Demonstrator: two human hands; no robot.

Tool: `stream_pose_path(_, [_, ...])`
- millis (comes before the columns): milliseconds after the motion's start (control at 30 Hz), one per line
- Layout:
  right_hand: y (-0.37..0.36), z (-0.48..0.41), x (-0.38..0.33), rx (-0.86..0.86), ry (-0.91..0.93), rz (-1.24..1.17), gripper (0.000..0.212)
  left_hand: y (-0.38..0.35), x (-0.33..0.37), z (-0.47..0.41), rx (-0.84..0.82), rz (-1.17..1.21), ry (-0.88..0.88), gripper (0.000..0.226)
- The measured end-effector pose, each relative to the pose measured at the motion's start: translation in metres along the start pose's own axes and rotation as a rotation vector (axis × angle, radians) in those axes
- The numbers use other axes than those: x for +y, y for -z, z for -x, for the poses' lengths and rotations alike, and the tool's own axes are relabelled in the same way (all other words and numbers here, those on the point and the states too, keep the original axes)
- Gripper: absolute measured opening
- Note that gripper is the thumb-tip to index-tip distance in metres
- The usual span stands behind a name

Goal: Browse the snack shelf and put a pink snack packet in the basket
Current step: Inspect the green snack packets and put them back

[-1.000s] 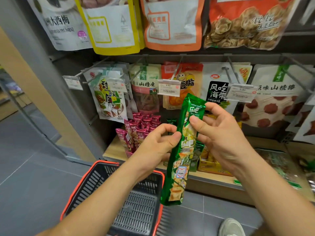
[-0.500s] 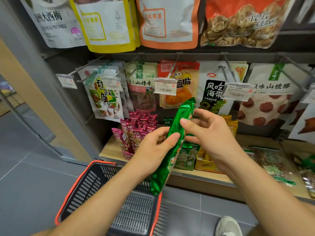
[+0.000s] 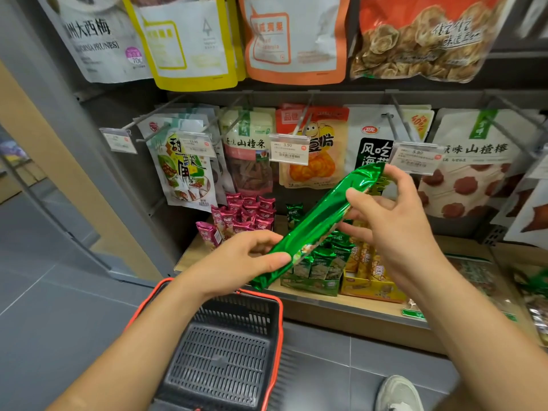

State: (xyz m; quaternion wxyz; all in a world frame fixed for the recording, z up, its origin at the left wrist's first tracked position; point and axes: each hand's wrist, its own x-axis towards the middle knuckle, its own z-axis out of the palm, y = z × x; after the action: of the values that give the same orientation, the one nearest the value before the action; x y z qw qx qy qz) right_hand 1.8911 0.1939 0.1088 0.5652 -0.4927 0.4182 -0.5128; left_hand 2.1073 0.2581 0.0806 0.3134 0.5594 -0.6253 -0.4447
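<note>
Foil looks light and slick: pinch a pink snack packet (image 3: 234, 225) beyond the basket (image 3: 280, 321) mid-body. Left hand (image 3: 237, 262) and right hand (image 3: 394, 223) hold a green packet (image 3: 320, 218).

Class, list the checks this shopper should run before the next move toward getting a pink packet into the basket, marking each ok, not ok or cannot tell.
1. Hands free: not ok; left hand and right hand both hold the green packet.
2. Held packet pink: not ok.
3. Sight of pink packets: ok, standing on the shelf.
4. Open basket below: ok.
5. Pink one already inside: not ok, none visible.
</note>
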Motion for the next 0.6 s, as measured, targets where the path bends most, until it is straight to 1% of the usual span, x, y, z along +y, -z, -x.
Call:
stream_pose_path(33, [0.002,-0.001,0.000,-0.021,-0.002,0.072,0.058,0.007,-0.002,0.002,0.028,-0.057,-0.016,0.018])
stream_pose_path(67, [0.006,-0.002,-0.001,-0.043,0.021,0.218,0.058,0.014,-0.004,0.004,0.055,-0.131,-0.029,0.019])
stream_pose_path(167, [0.016,-0.004,0.001,-0.124,0.196,0.907,0.054,0.024,-0.009,0.010,0.065,-0.350,-0.035,0.020])
stream_pose_path(200, [0.015,-0.003,0.002,-0.156,0.278,1.077,0.053,0.024,-0.010,0.011,0.048,-0.400,-0.048,0.019])
stream_pose_path(233, [0.012,0.000,0.005,-0.213,0.339,1.183,0.052,0.023,-0.011,0.012,0.031,-0.446,-0.062,0.020])
stream_pose_path(267, [0.008,0.003,0.007,-0.304,0.357,1.235,0.050,0.020,-0.010,0.011,0.016,-0.488,-0.072,0.023])
stream_pose_path(333, [0.000,0.009,0.015,-0.518,0.282,1.260,0.050,0.012,-0.009,0.009,-0.003,-0.542,-0.088,0.031])
stream_pose_path(400, [-0.005,0.011,0.020,-0.660,0.209,1.260,0.043,0.007,-0.007,0.007,0.021,-0.548,-0.110,0.034])
stream_pose_path(467, [-0.005,0.010,0.020,-0.691,0.170,1.209,0.032,0.008,-0.003,0.007,0.089,-0.468,-0.086,0.034])
stream_pose_path(533, [-0.003,0.008,0.018,-0.666,0.157,1.168,0.027,0.014,0.002,0.009,0.151,-0.327,-0.033,0.034])
stream_pose_path(600, [0.000,0.007,0.016,-0.642,0.166,1.139,0.024,0.023,0.005,0.011,0.161,-0.207,-0.003,0.034])
